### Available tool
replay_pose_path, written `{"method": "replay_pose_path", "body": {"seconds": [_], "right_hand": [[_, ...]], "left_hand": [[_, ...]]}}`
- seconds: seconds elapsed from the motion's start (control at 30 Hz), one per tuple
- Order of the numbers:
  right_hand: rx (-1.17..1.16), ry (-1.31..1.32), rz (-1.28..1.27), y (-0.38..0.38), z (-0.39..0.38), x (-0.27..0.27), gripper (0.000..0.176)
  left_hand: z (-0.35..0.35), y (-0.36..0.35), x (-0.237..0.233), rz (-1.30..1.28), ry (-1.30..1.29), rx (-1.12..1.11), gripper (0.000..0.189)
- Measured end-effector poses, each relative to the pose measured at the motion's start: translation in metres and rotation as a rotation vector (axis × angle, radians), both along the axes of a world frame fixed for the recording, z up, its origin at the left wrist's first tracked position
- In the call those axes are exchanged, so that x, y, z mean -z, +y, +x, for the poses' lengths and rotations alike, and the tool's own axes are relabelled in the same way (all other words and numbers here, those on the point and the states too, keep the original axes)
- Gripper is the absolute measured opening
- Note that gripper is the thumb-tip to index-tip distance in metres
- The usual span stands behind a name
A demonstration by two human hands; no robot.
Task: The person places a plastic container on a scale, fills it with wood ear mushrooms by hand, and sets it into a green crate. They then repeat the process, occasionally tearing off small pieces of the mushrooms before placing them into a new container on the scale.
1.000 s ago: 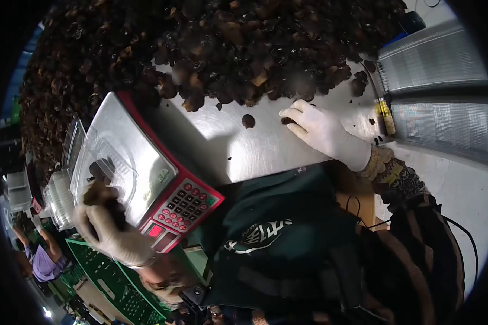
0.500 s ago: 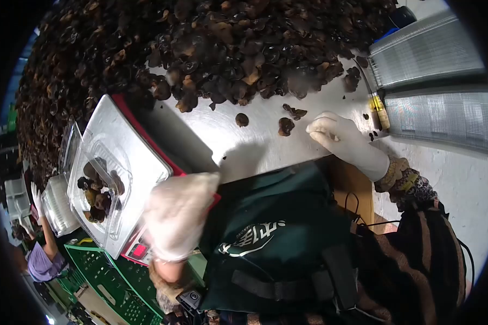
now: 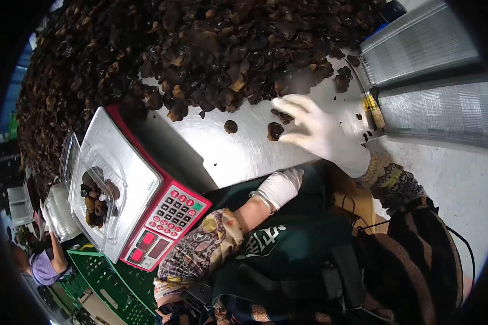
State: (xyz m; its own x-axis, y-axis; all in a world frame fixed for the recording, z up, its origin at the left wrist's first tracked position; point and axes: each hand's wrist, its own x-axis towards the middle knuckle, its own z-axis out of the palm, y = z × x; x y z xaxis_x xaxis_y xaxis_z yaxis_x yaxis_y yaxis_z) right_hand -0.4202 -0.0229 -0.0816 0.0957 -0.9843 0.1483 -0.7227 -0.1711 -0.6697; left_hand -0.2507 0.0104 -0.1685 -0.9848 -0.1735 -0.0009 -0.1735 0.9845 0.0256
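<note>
My right hand (image 3: 322,130), in a white glove, is spread over the metal table (image 3: 228,154). Its fingertips are beside a small dark mushroom piece (image 3: 275,131) and over another (image 3: 281,115); it holds nothing that I can see. My left hand (image 3: 281,188), also gloved, rests by the table's front edge against the dark green apron (image 3: 303,238), its fingers bent together and their tips partly hidden. A lone mushroom piece (image 3: 231,127) lies further left. On the red scale (image 3: 171,211) sits an open clear plastic box (image 3: 116,203) with several mushroom pieces (image 3: 95,203) inside.
A large heap of dark mushrooms (image 3: 200,49) covers the back of the table. Stacked clear trays (image 3: 439,108) stand at the right beside a yellow-handled tool (image 3: 373,111). Green crates (image 3: 106,281) are at lower left, near another person in purple (image 3: 47,265).
My left hand has moved right, away from the scale, uncovering its keypad and display. My right hand has opened from a closed shape and reached left and up to the loose pieces.
</note>
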Motion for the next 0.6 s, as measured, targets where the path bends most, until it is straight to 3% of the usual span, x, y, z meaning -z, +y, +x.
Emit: {"method": "replay_pose_path", "body": {"seconds": [0.07,0.1,0.17,0.2,0.27,0.33,0.4,0.47,0.53,0.57,0.6], "right_hand": [[-0.089,0.241,-0.035,-0.007,0.009,0.006,0.043],[-0.103,0.372,-0.009,-0.008,0.013,0.009,0.033],[-0.096,0.303,-0.013,-0.009,0.008,0.021,0.025],[-0.092,0.269,-0.017,-0.010,0.004,0.025,0.021],[-0.072,-0.071,0.021,-0.007,0.002,0.025,0.014],[-0.081,-0.262,0.098,-0.004,0.004,0.009,0.014],[-0.126,-0.352,0.166,0.005,0.019,-0.011,0.017],[-0.361,-0.170,0.040,0.011,0.033,-0.022,0.023],[-0.512,-0.292,0.057,0.003,0.046,-0.020,0.030],[-0.454,-0.483,0.338,-0.003,0.049,-0.024,0.026],[-0.367,-0.580,0.337,-0.010,0.053,-0.008,0.024]], "left_hand": [[0.002,0.000,-0.006,-0.136,-0.020,0.009,0.029],[0.005,-0.002,-0.011,0.039,0.041,-0.025,0.024],[0.015,-0.004,-0.039,0.461,0.185,-0.191,0.022],[0.024,-0.007,-0.049,0.419,0.437,-0.182,0.030],[0.038,-0.012,-0.092,1.780,0.395,-0.673,0.030],[0.051,-0.026,-0.075,2.229,0.539,-0.769,0.035],[0.054,-0.030,-0.075,2.503,0.679,-0.830,0.040],[0.054,-0.027,-0.071,2.784,0.927,-0.915,0.043],[0.058,-0.026,-0.065,2.779,1.024,-0.966,0.040],[0.060,-0.024,-0.062,2.738,1.099,-1.042,0.039],[0.062,-0.022,-0.057,2.692,1.173,-1.117,0.038]]}}
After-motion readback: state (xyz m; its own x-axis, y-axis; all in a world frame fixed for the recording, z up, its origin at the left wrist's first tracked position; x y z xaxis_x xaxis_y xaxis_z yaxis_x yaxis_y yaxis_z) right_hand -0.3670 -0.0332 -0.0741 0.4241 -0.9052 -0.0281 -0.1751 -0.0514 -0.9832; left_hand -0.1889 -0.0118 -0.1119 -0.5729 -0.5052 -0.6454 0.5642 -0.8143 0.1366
